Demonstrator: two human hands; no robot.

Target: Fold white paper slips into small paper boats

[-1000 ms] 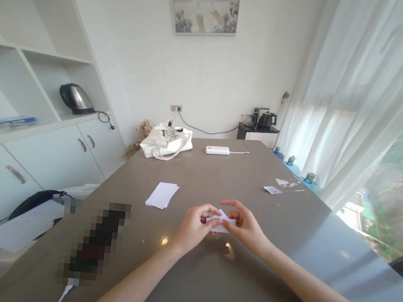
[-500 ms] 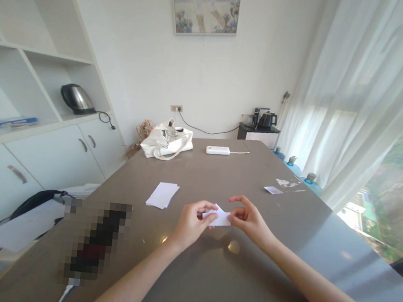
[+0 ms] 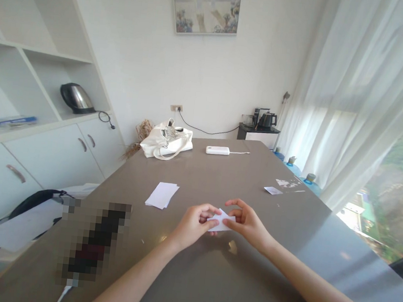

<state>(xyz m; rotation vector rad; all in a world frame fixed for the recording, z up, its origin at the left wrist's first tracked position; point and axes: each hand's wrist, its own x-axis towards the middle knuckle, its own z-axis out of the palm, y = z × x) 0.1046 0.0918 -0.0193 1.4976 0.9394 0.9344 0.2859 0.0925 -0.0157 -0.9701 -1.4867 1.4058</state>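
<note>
A small folded white sheet of paper (image 3: 221, 223) is held above the table between both hands. My left hand (image 3: 197, 222) pinches its left side, thumb on top and fingers behind. My right hand (image 3: 246, 221) grips the right side with its thumb pressed on the paper and its index finger raised and curved. A pointed corner of the paper shows at the top between the hands. To the left on the table lies a small stack of white paper sheets (image 3: 161, 196), slightly fanned.
The brown table (image 3: 199, 175) carries a white bag (image 3: 166, 142) and a white power bank (image 3: 218, 150) with a short cable at the far end. Paper scraps (image 3: 288, 183) and a small folded paper (image 3: 272, 190) lie right. A blurred dark object (image 3: 96, 245) with a white cable lies left.
Both hands have come closer together around the paper. The right thumb has moved left across it, and the paper is slightly tilted and a little lower.
</note>
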